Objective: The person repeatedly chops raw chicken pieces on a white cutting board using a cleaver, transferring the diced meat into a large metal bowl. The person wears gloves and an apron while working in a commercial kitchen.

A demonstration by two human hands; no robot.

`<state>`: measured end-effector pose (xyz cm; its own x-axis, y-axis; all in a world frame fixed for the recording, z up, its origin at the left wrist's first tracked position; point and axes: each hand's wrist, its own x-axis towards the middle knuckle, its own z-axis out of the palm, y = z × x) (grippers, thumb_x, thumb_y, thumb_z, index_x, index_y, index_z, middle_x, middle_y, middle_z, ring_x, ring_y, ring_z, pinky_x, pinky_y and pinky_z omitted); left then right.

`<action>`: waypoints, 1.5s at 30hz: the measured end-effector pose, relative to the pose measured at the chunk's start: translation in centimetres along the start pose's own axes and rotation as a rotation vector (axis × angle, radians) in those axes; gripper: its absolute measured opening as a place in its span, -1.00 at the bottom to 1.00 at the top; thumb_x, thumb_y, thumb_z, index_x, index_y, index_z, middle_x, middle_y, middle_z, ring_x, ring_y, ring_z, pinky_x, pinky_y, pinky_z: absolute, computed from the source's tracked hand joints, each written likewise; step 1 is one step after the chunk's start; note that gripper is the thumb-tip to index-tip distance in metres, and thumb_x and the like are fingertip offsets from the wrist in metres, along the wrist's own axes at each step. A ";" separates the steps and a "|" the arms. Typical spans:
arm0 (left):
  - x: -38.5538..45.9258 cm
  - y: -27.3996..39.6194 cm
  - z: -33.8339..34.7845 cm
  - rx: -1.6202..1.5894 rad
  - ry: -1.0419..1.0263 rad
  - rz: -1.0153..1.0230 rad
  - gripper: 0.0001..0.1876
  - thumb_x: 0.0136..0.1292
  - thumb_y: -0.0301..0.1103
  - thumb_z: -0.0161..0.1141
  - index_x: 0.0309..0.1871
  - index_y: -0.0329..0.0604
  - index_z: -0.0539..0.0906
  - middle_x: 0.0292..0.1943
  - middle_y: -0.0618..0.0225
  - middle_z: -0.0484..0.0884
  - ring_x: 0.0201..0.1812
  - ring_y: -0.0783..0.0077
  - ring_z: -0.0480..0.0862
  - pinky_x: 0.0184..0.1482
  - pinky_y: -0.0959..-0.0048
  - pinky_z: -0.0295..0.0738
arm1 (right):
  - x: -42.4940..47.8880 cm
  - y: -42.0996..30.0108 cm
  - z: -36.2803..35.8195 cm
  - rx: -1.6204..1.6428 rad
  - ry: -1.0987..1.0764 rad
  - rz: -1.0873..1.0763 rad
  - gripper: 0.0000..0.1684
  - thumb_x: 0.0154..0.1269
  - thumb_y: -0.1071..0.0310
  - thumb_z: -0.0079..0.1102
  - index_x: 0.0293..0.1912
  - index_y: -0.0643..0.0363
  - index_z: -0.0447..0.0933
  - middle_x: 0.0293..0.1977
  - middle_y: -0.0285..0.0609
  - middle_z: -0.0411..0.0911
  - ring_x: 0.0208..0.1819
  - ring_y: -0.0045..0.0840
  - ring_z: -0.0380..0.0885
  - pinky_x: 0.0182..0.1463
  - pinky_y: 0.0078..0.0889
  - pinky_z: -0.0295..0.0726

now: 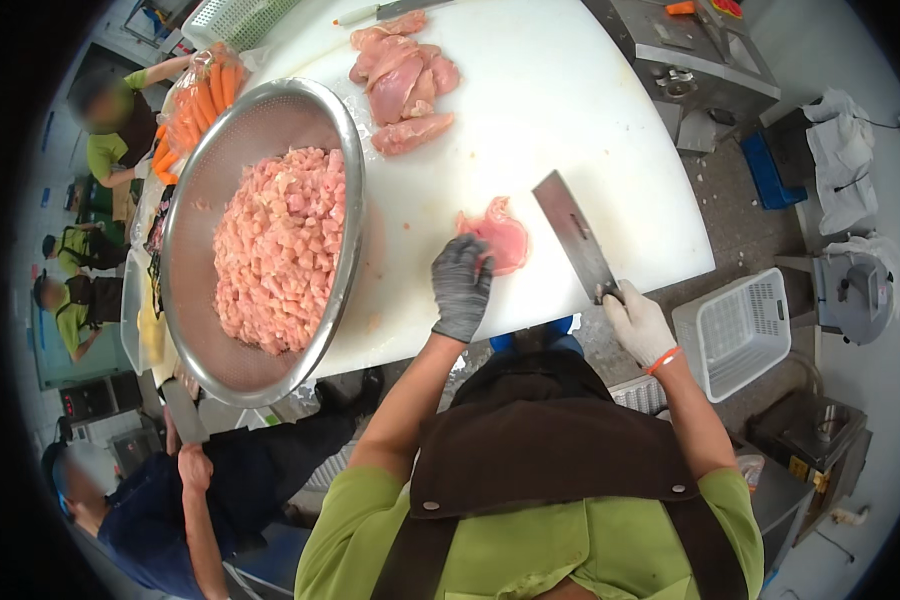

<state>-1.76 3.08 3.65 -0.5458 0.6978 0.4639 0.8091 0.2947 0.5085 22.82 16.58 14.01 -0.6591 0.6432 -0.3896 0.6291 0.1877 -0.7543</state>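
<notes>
My left hand (461,287), in a grey knit glove, rests on the near left edge of a flat piece of raw meat (506,238) on the white cutting board (570,90). My right hand (640,322), in a white glove with an orange band at the wrist, grips the handle of a cleaver (576,234). Its broad blade lies over the board, right of the meat and apart from it. A pile of larger raw meat pieces (405,75) sits farther up the board. Left of my left hand, a perforated metal colander (356,217) holds a heap of diced raw meat (281,247).
A bag of carrots (206,97) and a green-white basket (232,26) lie beyond the colander. A co-worker (195,480) at lower left holds another cleaver (185,412). A white crate (735,334) stands low at right. A knife (401,9) lies at the board's far end.
</notes>
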 end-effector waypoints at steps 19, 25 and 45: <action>-0.1 -0.8 3.2 0.014 -0.085 0.086 -0.75 0.06 -0.33 0.37 -0.15 -0.10 0.73 -0.13 0.23 0.69 -0.01 0.12 0.63 0.14 0.13 0.48 | 4.1 -3.0 1.8 -0.706 -0.150 -0.174 -0.76 0.39 0.30 -0.08 -0.10 0.28 0.41 -0.40 0.17 0.62 -0.36 0.04 0.64 -0.25 0.06 0.61; 0.0 -1.0 3.3 0.028 -0.104 0.137 -0.73 0.08 -0.30 0.36 -0.13 -0.09 0.73 -0.10 0.26 0.68 0.00 0.14 0.62 0.13 0.15 0.47 | 12.1 -6.6 6.2 -0.653 -0.203 -0.215 -0.69 0.35 0.35 -0.16 -0.05 0.33 0.45 -0.29 0.26 0.62 -0.19 0.10 0.63 -0.06 0.10 0.57; -0.3 -1.2 3.2 -0.077 -0.078 0.099 -0.80 0.08 -0.34 0.36 -0.21 -0.12 0.71 -0.18 0.27 0.66 -0.04 0.12 0.61 0.11 0.15 0.47 | 8.2 -3.3 4.9 -0.555 -0.194 -0.195 -0.66 0.48 0.19 -0.21 -0.07 0.31 0.35 -0.47 0.28 0.56 -0.34 0.15 0.58 -0.21 0.18 0.51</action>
<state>-1.88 4.58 0.54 -0.4432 0.7705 0.4582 0.8372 0.1731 0.5188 13.27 17.61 10.71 -0.8136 0.4212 -0.4008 0.5757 0.6799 -0.4543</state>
